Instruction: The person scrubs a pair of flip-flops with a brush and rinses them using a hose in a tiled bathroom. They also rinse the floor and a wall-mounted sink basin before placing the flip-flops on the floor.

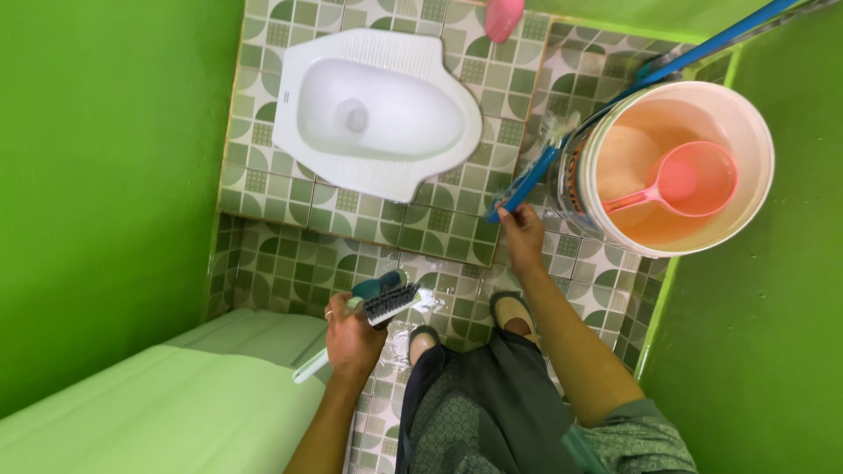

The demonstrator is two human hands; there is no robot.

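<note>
Lower centre of the frame, the left hand (351, 338) has its fingers clamped round a scrub brush (379, 301) with dark bristles; keep those bristles angled down toward the wet tiled floor (290, 263). Right of it, the right hand (520, 233) grips a blue handle (536, 175) beside the white bucket (762, 132); hold it steady, clear of the pink dipper (689, 183).

A wet floor of green-and-white patterned tiles (439, 224) carries everything here. Set into its raised step is a white ceramic squat toilet pan (373, 110). To one side stands a large white plastic bucket (755, 132) (water inside). Two feet in dark slip-on shoes (511, 309) stand on the lower tiles.
</note>
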